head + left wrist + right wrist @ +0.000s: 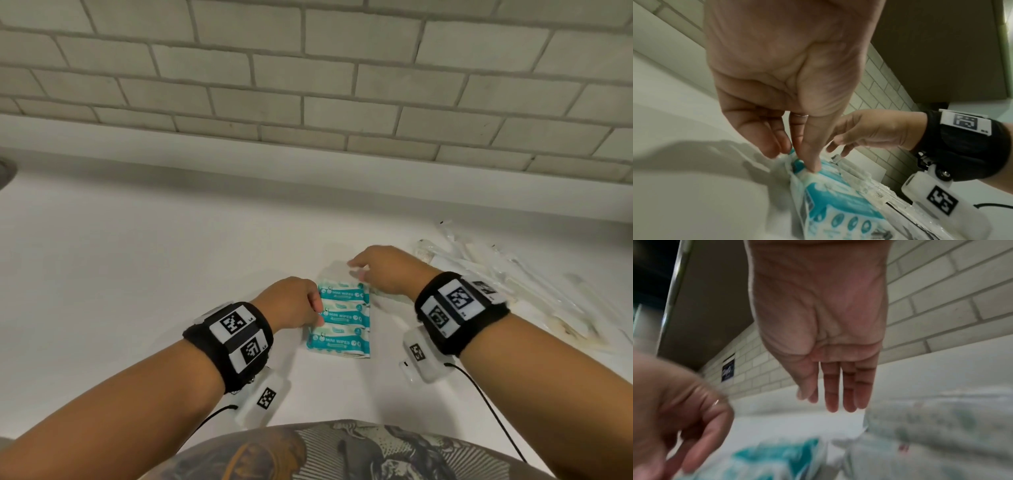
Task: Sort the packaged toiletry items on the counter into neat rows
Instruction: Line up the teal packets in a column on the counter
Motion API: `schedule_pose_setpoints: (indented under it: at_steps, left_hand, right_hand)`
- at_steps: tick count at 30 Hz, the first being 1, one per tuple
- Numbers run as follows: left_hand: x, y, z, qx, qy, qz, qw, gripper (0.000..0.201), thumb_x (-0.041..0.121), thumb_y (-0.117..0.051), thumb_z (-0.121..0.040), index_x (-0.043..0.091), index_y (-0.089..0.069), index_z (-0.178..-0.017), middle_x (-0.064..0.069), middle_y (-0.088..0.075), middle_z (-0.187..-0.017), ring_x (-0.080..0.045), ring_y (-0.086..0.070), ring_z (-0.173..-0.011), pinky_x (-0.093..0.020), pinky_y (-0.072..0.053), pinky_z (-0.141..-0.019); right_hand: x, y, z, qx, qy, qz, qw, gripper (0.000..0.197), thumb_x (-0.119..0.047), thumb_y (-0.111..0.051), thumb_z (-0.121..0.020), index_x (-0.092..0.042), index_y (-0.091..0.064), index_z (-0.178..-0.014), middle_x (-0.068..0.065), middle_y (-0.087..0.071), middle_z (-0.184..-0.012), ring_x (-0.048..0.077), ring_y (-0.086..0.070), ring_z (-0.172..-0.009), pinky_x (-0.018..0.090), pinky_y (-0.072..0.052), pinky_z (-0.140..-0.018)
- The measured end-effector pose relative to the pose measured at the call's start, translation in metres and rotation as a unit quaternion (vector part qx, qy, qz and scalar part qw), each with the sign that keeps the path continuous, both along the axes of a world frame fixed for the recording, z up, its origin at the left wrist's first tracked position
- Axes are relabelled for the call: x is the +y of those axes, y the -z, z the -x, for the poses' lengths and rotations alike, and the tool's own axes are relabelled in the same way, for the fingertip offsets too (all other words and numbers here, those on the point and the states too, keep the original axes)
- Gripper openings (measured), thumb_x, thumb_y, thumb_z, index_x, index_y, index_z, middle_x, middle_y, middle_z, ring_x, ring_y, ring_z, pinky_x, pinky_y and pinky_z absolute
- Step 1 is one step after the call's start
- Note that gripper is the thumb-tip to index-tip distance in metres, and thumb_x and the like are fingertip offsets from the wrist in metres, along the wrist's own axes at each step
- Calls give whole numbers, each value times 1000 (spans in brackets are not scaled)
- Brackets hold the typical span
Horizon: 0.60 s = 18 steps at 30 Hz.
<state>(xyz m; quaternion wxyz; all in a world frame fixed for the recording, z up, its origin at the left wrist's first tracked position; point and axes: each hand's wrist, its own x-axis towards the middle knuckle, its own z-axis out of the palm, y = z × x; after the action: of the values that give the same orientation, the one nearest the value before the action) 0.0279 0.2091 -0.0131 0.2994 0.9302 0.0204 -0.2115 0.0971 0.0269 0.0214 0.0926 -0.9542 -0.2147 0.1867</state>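
Three teal and white mini wipes packs (342, 318) lie overlapped in a short column on the white counter (137, 274). My left hand (317, 308) is at their left edge. In the left wrist view, the left hand (797, 159) pinches the crimped edge of a wipes pack (838, 203) between thumb and fingers. My right hand (358, 270) hovers over the far end of the column. Seen from its wrist, the right hand (834, 402) has straight fingers and holds nothing, with a wipes pack (777, 457) blurred below it.
A loose heap of clear-wrapped long items (496, 274) lies on the counter to the right. A pale printed packet (941, 431) sits just right of the wipes. A tiled wall (308, 85) backs the counter. Cables trail from both wrist units.
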Motion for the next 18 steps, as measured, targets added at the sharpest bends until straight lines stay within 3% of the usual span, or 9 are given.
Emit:
schedule_pose_setpoints:
  at_steps: [4,7,9,11,13,15,18]
  left_hand:
    - [-4,-13,-7,-78,12,-21,997,17,26,-72,-82,21,-67,-97,2,-57,-103,-16,-58,-95,-27,-47,-81]
    - [-16,-18,-15,-99,71,-59,991,28,31,-65,-88,25,-63,-115,3,-51,-119,-16,-52,-110,-30,-44,-93]
    - [-24,-18,-17,-93,116,-85,985,33,32,-63,-90,24,-63,-122,4,-52,-127,-16,-50,-116,-32,-42,-99]
    - [-29,-16,-15,-94,148,-111,978,33,33,-61,-91,23,-63,-123,4,-54,-129,-16,-51,-116,-31,-42,-99]
    - [-29,-14,-14,-94,159,-122,975,35,33,-58,-93,22,-62,-126,4,-54,-130,-17,-51,-117,-30,-42,-99]
    - [-27,-12,-13,-95,163,-121,975,37,34,-57,-93,22,-61,-128,4,-53,-131,-17,-51,-119,-30,-41,-99]
    - [-24,-8,-14,-87,164,-124,975,39,36,-57,-92,24,-59,-129,6,-52,-134,-16,-50,-121,-32,-41,-101]
  right_hand:
    - [-48,-27,-7,-78,105,-58,990,39,-22,-59,-92,-24,-57,-131,0,-57,-134,18,-54,-119,31,-41,-101]
    - [-65,-15,-4,-7,113,23,993,70,-34,-77,-76,-28,-46,-139,-1,-52,-134,21,-53,-117,35,-43,-100]
    - [-69,4,0,28,101,78,991,84,-32,-83,-67,-26,-41,-140,1,-53,-126,22,-54,-110,38,-47,-95]
    - [-72,14,0,-12,109,83,990,70,-26,-80,-70,-22,-46,-131,3,-56,-118,22,-56,-100,33,-48,-83]
    - [-72,8,-4,-68,124,50,989,42,-20,-67,-83,-17,-49,-120,4,-60,-107,21,-57,-88,30,-44,-69]
    - [-64,-4,-8,-86,135,-6,987,26,-23,-56,-92,-12,-49,-115,5,-60,-99,23,-56,-83,31,-42,-66]
    - [-38,-14,-13,-17,134,-97,986,28,-33,-51,-95,-9,-56,-111,7,-60,-101,23,-56,-88,30,-41,-68]
